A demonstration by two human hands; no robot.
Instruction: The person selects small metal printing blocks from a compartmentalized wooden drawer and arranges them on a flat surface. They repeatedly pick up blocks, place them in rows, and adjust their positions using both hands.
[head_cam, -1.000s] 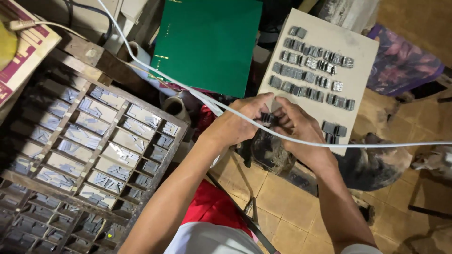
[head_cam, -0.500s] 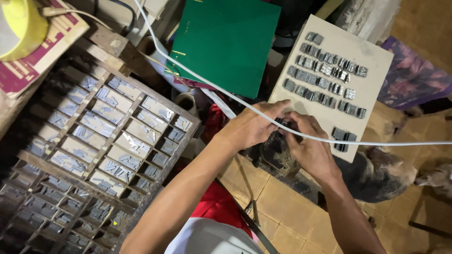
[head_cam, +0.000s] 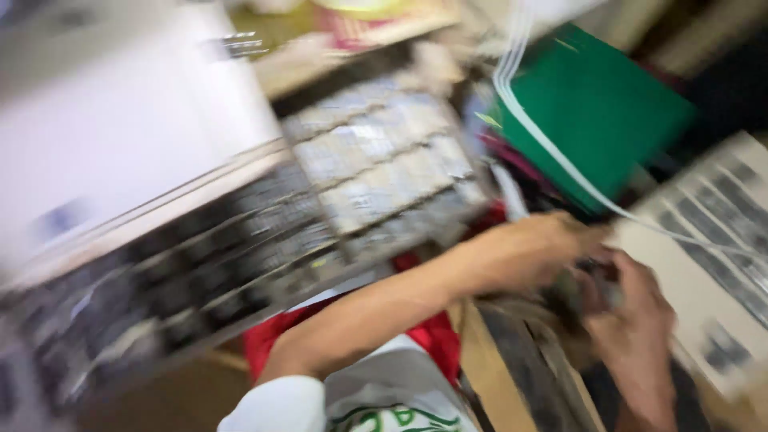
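Left hand (head_cam: 552, 244) and right hand (head_cam: 636, 320) close together around small dark blurred piece (head_cam: 596, 276); grip impossible to tell through blur. Just right: pale flat board with dark key rows (head_cam: 712, 264). Far: green square sheet (head_cam: 600, 112). Left: grey compartment tray (head_cam: 376, 176).

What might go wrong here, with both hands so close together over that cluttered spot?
Two risks, as far as this blurred view shows. The white cord runs just above the left hand and right hand; a wrist might snag it. The hands meet around something small and dark, too blurred to identify, which could slip into the clutter below. The pale board with rows of small dark pieces lies close by and might get knocked.
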